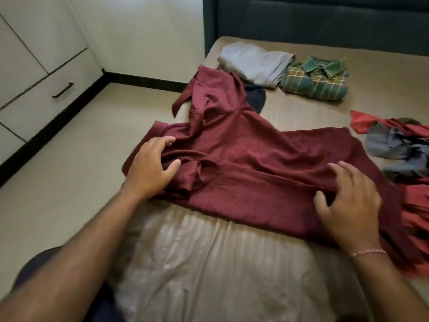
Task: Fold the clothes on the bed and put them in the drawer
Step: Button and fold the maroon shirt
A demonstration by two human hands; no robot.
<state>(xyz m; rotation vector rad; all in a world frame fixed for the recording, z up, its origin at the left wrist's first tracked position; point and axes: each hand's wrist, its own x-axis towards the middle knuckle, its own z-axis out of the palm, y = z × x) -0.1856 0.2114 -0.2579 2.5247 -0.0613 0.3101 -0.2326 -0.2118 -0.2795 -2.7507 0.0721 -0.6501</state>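
Your maroon shirt lies spread across the bed, its long axis running from the collar end under your left hand to the hem end under your right hand, so both hands sit on the near long edge with the cloth reaching away from you toward the headboard. Your left fingers are loosely curled and apart, pressing into the bunched fabric by the collar, where one sleeve trails off the shirt's far left corner toward the bed's edge; whether they pinch a fold I can't tell. Your right fingers are spread, flat on the hem end, thumb touching a ridge of cloth. Neither hand looks nearer than the other; each holds its own end. I'd judge the next fold turns on that stray sleeve, which lies beyond your left hand, so that hand is the one to bring it in. Beyond the shirt sit a grey folded piece and a plaid shirt; right of the shirt's hem lies an unfolded heap. The drawer stands well apart, left of the shirt across the floor
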